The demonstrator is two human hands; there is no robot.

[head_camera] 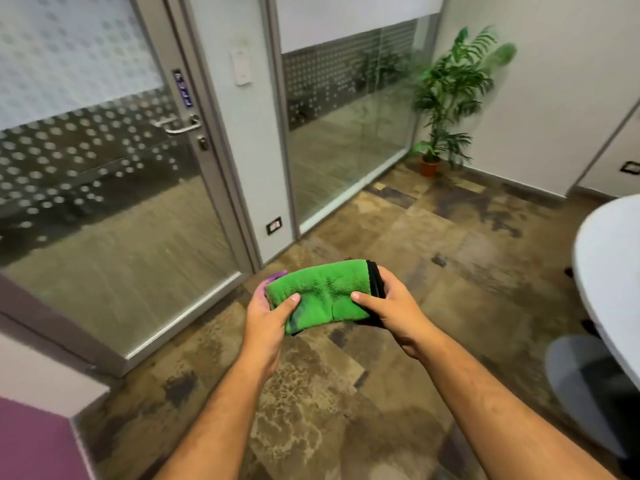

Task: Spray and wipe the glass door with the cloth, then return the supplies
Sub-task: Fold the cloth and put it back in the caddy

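A folded green cloth (322,292) with a black edge is held between both hands in front of me, above the floor. My left hand (268,317) grips its left end, thumb on top. My right hand (394,303) grips its right, black-edged end. A small purple bit (277,276) sticks out behind the cloth near my left fingers; I cannot tell what it is. The glass door (114,216) with a frosted dot pattern stands to the left, its metal handle (181,128) at upper left. No spray bottle is in view.
A fixed glass panel (346,143) stands right of the door. A potted plant (446,98) is in the far corner. A white round table (609,271) and a grey chair (588,386) are at the right. A purple surface (31,445) is at lower left.
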